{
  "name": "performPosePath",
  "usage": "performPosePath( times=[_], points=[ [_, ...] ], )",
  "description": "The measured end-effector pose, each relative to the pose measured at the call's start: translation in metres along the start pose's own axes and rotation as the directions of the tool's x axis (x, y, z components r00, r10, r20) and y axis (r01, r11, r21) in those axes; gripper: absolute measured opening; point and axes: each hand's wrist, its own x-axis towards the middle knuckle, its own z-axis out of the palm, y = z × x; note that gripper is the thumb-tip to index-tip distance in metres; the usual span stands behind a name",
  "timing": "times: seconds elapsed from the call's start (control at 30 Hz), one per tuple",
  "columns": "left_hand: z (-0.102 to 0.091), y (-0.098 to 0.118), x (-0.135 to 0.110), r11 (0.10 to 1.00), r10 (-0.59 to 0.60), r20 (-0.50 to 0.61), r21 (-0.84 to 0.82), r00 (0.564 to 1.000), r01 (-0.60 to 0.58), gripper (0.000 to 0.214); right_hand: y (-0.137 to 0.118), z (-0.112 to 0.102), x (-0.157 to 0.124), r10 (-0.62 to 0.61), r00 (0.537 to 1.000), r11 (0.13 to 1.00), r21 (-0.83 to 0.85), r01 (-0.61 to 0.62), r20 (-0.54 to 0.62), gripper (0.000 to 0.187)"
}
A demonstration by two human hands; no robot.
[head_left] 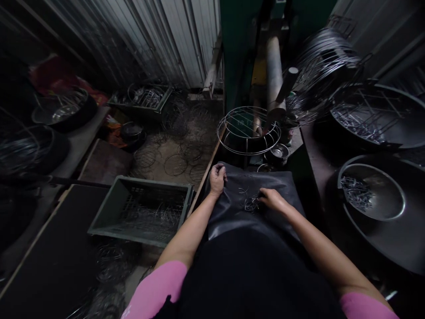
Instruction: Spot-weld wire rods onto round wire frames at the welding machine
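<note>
A black leather-like sheet (232, 221) covers my lap. On it lies a small tangle of short bent wire pieces (251, 204), with a couple of loose curved ones just beyond. My right hand (274, 200) reaches in from the right, thumb and fingers pinched together on a wire piece at the edge of the tangle. At the sheet's far left corner, my left hand (218, 179) is closed with curled fingers; what it holds is hidden. Ahead of both hands, a round wire rack (247, 152) sits at the machine below a thick metal cylinder (274, 66).
To the left stands a green plastic crate (139, 238) with wire pieces inside. Large dark pans (381, 239) on the right contain a metal bowl (395, 212) and small wires. A wire coil (325, 57) is behind them. Wire rings (175, 165) litter the floor.
</note>
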Motion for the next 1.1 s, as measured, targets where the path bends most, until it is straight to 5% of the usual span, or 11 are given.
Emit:
performPosePath(
  times=[0.1, 0.33, 0.53, 0.77, 0.97, 1.1],
  points=[
    [0.001, 0.0, 0.0, 1.0, 0.028, 0.017, 0.012, 0.999, -0.028, 0.027, 0.016, 0.002, -0.01, 0.048, 0.999, 0.994, 0.094, -0.047, -0.007, 0.018],
    [0.0, 0.0, -0.001, 0.998, 0.045, 0.024, 0.034, 0.999, -0.046, 0.027, 0.015, 0.003, -0.026, 0.085, 0.995, 0.963, -0.26, -0.069, 0.053, 0.019],
    [-0.002, -0.002, -0.001, 1.0, 0.011, 0.019, 0.021, 1.0, -0.011, 0.029, 0.002, 0.003, -0.025, 0.018, 0.999, 0.939, -0.345, -0.007, 0.027, 0.029],
    [-0.001, -0.001, -0.002, 1.0, 0.026, 0.023, 0.0, 0.999, -0.026, 0.028, -0.011, 0.021, -0.017, 0.015, 0.999, 0.947, -0.32, -0.026, -0.036, 0.025],
    [-0.001, 0.001, -0.001, 1.0, 0.026, 0.024, -0.001, 0.999, -0.026, 0.028, 0.013, 0.014, -0.022, 0.048, 0.998, 0.998, -0.044, -0.05, -0.052, 0.017],
    [0.0, 0.0, -0.001, 0.999, 0.035, 0.028, 0.008, 0.999, -0.035, 0.028, 0.026, 0.009, -0.028, 0.092, 0.995, 0.991, -0.092, -0.095, -0.027, 0.018]
  ],
)
